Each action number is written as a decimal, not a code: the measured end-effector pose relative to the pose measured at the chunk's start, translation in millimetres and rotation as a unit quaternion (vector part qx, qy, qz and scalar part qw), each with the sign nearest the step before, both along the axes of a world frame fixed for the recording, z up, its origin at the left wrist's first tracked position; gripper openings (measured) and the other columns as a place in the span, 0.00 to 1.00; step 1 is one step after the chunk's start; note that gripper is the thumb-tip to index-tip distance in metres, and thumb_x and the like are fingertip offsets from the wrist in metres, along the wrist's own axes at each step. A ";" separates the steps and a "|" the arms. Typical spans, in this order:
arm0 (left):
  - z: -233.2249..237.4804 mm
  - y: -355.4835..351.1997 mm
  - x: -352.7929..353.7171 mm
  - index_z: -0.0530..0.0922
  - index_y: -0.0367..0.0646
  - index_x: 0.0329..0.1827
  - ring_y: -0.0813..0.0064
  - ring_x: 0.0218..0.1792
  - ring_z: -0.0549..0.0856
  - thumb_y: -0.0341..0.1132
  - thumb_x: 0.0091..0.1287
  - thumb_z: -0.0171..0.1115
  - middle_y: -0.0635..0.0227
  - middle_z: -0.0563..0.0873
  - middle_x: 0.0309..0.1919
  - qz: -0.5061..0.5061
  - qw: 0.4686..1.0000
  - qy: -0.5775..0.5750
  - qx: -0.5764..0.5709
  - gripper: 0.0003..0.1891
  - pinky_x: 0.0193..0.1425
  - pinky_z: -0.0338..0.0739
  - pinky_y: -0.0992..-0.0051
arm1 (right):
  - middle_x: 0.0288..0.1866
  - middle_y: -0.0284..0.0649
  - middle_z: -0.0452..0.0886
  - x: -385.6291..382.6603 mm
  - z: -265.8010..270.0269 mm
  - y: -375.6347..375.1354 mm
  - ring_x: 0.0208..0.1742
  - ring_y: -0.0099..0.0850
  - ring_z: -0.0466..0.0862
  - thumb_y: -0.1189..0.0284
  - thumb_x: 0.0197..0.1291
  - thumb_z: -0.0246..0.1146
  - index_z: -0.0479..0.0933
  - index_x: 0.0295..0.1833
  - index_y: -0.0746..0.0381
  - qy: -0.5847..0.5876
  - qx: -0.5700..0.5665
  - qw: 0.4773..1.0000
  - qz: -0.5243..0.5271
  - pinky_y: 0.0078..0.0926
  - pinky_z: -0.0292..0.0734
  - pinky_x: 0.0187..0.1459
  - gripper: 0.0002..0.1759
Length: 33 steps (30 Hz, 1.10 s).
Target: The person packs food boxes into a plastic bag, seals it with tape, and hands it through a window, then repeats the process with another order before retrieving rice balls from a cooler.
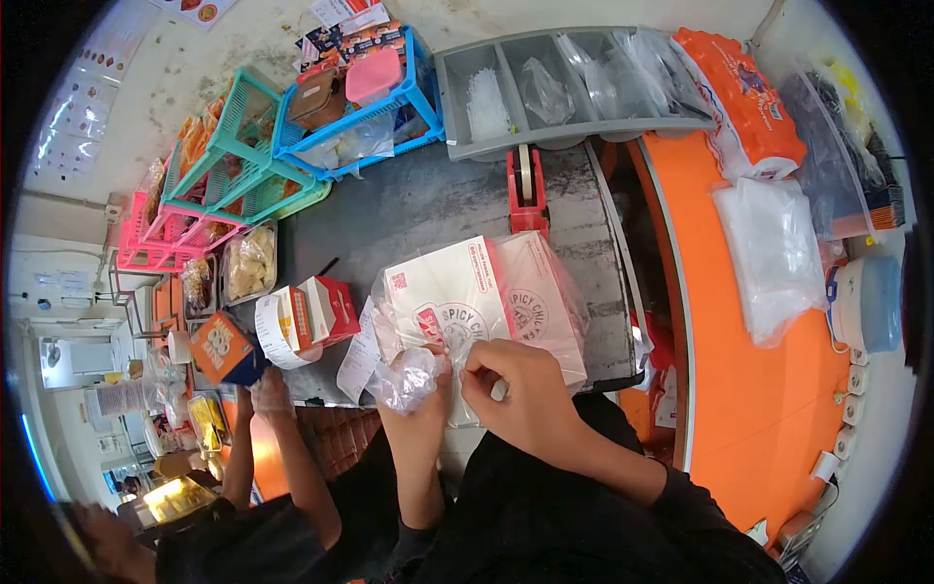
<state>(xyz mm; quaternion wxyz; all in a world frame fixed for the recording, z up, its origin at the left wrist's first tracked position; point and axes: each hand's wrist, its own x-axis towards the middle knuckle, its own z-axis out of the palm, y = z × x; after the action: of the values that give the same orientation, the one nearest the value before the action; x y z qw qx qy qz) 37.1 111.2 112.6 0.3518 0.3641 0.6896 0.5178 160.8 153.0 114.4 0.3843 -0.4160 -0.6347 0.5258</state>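
Note:
Two white boxes point(452, 292) with red print stand side by side inside a clear plastic bag point(576, 292) on the dark worktop. My left hand point(418, 399) is closed around the gathered plastic at the bag's near side. Just right of it, my right hand point(520, 389) pinches the bag, with a small pale object between its curled fingers. A printed receipt point(360, 358) hangs beside my left hand. Smaller red-and-white boxes point(329, 310) with another receipt point(274, 331) stand to the left.
A red tape dispenser point(527, 195) sits behind the boxes. Along the back are a grey divided tray point(477, 146), a blue basket point(420, 112) and green baskets point(243, 156). At left, a co-worker's hands point(270, 394) hold an orange box point(226, 348). Plastic bags point(773, 253) lie on the orange counter.

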 end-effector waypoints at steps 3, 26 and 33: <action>-2.0 0.1 -1.5 0.76 0.36 0.38 0.82 0.37 0.77 0.23 0.54 0.61 0.69 0.80 0.34 -0.007 1.000 0.009 0.000 0.08 0.43 0.70 0.80 | 0.21 0.46 0.72 -1.6 -1.2 1.6 0.24 0.40 0.76 0.79 0.48 0.59 0.68 0.26 0.67 0.001 -0.008 1.000 0.000 0.30 0.69 0.27 0.05; -16.3 7.7 -27.5 0.72 0.35 0.29 0.69 0.34 0.80 0.18 0.36 0.50 0.60 0.80 0.28 -0.210 0.925 0.279 0.150 0.14 0.43 0.71 0.75 | 0.30 0.43 0.74 -1.0 -0.3 63.7 0.39 0.40 0.77 0.73 0.41 0.62 0.71 0.26 0.65 -0.134 0.260 0.921 0.257 0.34 0.71 0.37 0.08; -13.6 6.1 -27.8 0.73 0.34 0.32 0.70 0.32 0.78 0.17 0.35 0.46 0.60 0.79 0.27 -0.221 0.921 0.283 0.149 0.17 0.44 0.71 0.76 | 0.31 0.44 0.76 -3.2 9.8 91.0 0.34 0.40 0.79 0.71 0.40 0.63 0.76 0.32 0.63 -0.232 0.316 0.815 0.427 0.36 0.72 0.33 0.11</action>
<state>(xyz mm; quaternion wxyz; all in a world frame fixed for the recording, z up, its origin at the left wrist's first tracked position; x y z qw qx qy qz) 9.3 117.3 99.0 0.1889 0.6872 0.5771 0.3988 157.6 244.0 124.1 0.0726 -0.0681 -0.9500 0.2958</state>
